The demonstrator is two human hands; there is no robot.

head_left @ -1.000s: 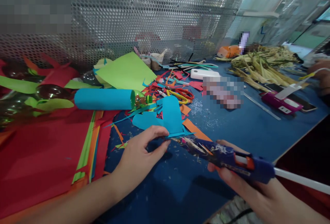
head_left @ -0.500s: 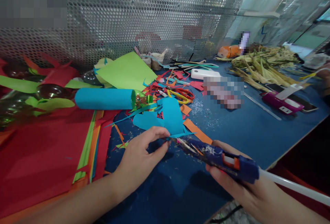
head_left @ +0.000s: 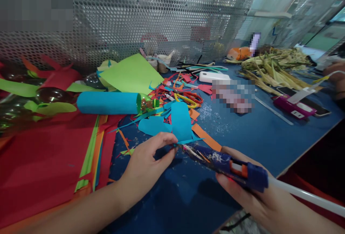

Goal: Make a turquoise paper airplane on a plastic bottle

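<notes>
My left hand (head_left: 149, 160) pinches a small piece at the near edge of the blue paper, between thumb and fingertips; the piece is mostly hidden. My right hand (head_left: 250, 194) is wrapped round a dark blue hot glue gun (head_left: 215, 160), with a long whitish glue stick (head_left: 304, 194) coming out of its back. The gun's tip, with strands of glue on it, meets the spot at my left fingertips. Cut blue paper pieces (head_left: 181, 121) lie just beyond. Behind them rests a green bottle (head_left: 144, 103) on its side, wrapped in a blue paper sleeve (head_left: 107, 103).
Red paper sheets (head_left: 45, 158) cover the left side. Yellow-handled scissors (head_left: 185, 101) lie among paper scraps. An orange strip (head_left: 206, 137) sits beyond the glue gun. Farther right are a purple power strip (head_left: 293, 107) and dried husks (head_left: 280, 67). Perforated metal (head_left: 161, 11) stands behind.
The glue gun has shifted very slightly left in the view. My left hand keeps its pinch in the same place, and the paper pieces look unchanged.
</notes>
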